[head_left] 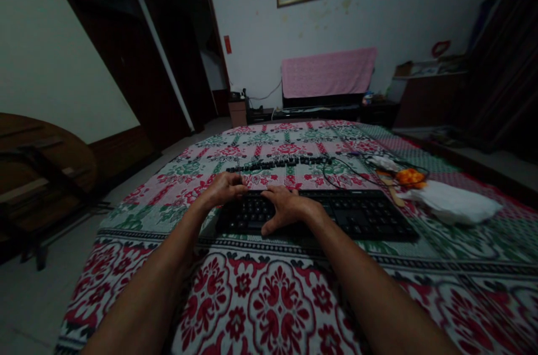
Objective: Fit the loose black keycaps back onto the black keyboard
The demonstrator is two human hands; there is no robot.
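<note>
My left hand (225, 187) curls at the top left corner of a black keyboard (361, 214), fingers bent, holding nothing. My right hand (286, 208) lies flat on the keys beside it, fingers spread. The keyboard rests on a flowered cloth (269, 293). Farther right lie a cable (344, 173) and a white bag (451, 202).

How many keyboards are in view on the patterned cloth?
2. One black keyboard lies near the front edge under both hands; a second keyboard lies farther back, behind the hands. Nothing suggests others, though the dim right side is hard to read.
</note>
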